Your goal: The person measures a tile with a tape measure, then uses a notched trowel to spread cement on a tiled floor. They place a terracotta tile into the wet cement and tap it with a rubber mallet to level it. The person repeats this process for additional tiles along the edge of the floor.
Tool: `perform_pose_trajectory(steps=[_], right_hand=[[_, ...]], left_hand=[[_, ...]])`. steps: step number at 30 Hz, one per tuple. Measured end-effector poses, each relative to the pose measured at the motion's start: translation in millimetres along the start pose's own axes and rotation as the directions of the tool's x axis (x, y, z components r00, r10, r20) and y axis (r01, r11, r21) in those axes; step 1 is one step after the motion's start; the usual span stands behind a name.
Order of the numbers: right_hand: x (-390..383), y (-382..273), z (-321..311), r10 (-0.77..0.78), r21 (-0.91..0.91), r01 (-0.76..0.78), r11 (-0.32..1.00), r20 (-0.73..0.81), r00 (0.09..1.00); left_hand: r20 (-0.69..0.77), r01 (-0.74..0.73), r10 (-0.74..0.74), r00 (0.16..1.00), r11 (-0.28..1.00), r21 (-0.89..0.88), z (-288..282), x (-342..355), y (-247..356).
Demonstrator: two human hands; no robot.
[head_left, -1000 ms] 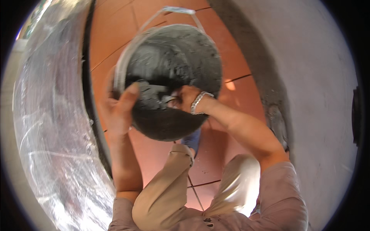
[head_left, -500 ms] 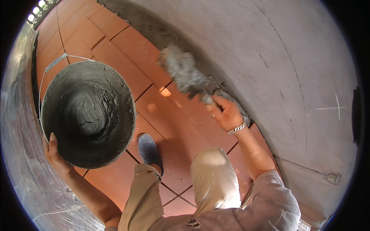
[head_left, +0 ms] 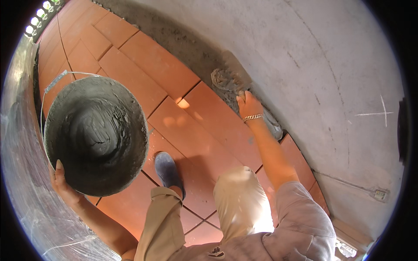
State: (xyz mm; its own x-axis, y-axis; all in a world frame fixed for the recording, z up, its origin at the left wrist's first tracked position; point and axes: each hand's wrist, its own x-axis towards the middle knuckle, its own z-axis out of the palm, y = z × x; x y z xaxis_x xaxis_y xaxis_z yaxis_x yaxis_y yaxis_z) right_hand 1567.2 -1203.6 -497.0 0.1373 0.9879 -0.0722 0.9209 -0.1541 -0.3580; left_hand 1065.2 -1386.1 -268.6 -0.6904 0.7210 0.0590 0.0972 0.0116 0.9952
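Observation:
A dark bucket [head_left: 140,130], its mouth facing up, stands or is held at the left; wet grey mortar [head_left: 98,137] fills its inside. My left hand [head_left: 65,187] grips its near left rim, the thumb over the edge and the fingers outside. Out to the right, my right hand [head_left: 250,105] is closed round the handle of a trowel, mostly hidden by the hand. Just beyond the knuckles a lump of mortar [head_left: 221,79] lies at the trowel's end, in the strip between the floor tiles and the wall.
Reddish-orange tiles [head_left: 152,61] cover the floor. A rough mortar-filled gap [head_left: 174,37] follows the curving grey wall [head_left: 305,78], which has an outlet box [head_left: 380,195]. Clear plastic sheeting [head_left: 21,143] hangs at the left. My shoe [head_left: 167,169] stands near the bucket.
My right hand has swung the mortar-laden trowel up and right, from above the tiles to the gap beside the wall. The left hand still holds the bucket, which sits slightly lower in view.

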Motion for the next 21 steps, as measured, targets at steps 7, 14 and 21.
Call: perform_pose_trajectory(steps=[7,14,21], right_hand=[[43.5,-3.4,-17.7,0.068,-0.267,0.078,0.96,0.5,0.864],[4.5,51.6,-33.5,0.244,0.006,-0.3,0.954,0.566,0.788],[-41.8,99.0,-54.1,0.264,-0.093,-0.258,0.962,0.569,0.779]], left_hand=[[0.048,-0.009,0.011,0.999,0.999,-0.046,12.5,-1.4,4.3],[0.024,-0.04,0.039,0.999,0.998,0.042,16.6,0.1,3.2],[0.071,-0.053,0.046,0.996,0.994,0.092,27.7,-1.9,7.8]])
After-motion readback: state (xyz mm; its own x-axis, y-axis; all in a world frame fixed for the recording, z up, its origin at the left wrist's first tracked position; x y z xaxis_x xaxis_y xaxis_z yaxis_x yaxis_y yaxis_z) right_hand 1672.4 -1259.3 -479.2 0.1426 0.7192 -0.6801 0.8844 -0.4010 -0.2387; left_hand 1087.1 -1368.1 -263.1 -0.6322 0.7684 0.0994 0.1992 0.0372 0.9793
